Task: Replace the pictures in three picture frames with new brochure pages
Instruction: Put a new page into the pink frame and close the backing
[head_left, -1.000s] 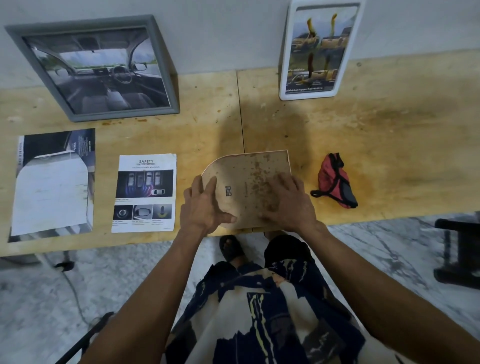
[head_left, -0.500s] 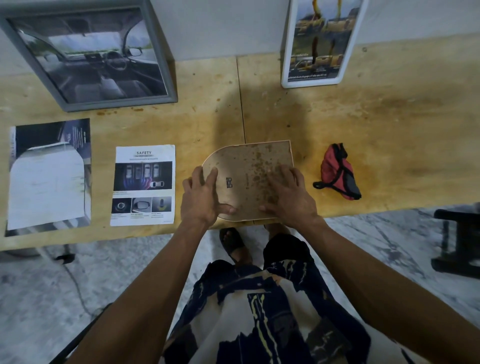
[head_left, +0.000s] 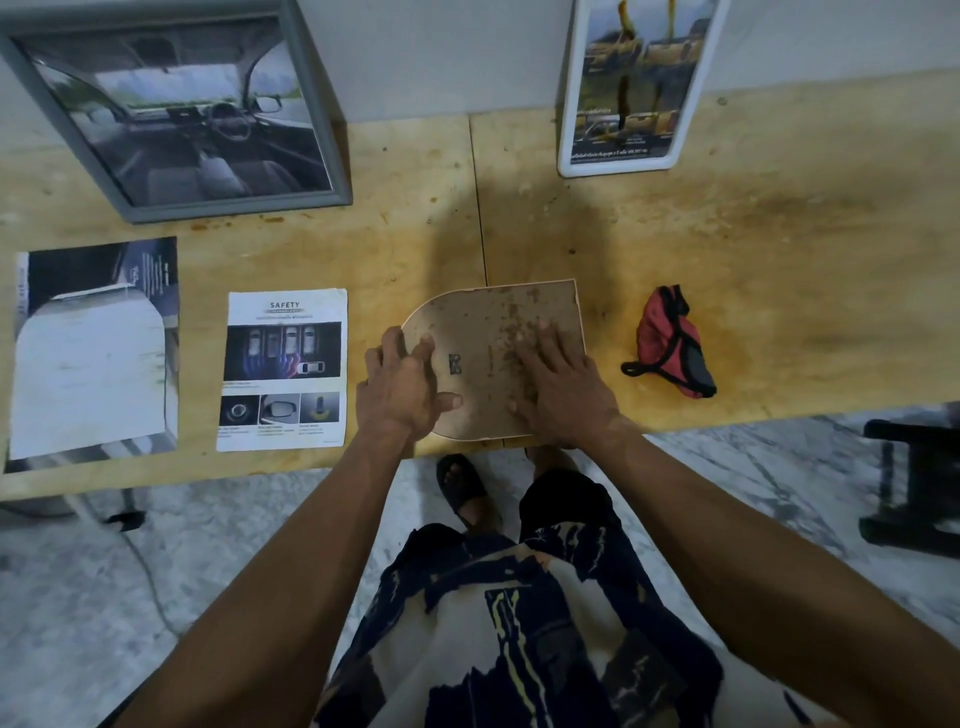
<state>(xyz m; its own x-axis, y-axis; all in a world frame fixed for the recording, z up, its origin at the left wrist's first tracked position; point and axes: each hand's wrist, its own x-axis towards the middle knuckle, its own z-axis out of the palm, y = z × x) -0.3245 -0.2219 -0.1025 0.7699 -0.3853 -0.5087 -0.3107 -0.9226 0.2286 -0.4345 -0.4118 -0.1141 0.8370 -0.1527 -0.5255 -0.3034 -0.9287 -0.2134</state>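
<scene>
An arch-shaped frame (head_left: 483, 332) lies face down near the table's front edge, its stained brown backing board up with a small metal hanger on it. My left hand (head_left: 402, 387) grips its rounded left end, thumb on the board. My right hand (head_left: 558, 392) presses flat on the board's right half. A "SAFETY" brochure page (head_left: 283, 369) lies left of the frame. Further left lies a dark page (head_left: 96, 348) with a white arch-shaped sheet on it. A grey frame (head_left: 176, 109) with a car interior picture and a white frame (head_left: 631, 88) lean on the wall.
A red and black pouch (head_left: 672, 345) lies right of the face-down frame. The wooden table (head_left: 779, 234) has a seam down its middle. A dark stool (head_left: 914, 488) stands on the marble floor at right. A cable runs along the floor at left.
The camera has tilted down and closer, so everything sits lower and larger. Both hands stay on the face-down frame, with only slight shifts of the fingers.
</scene>
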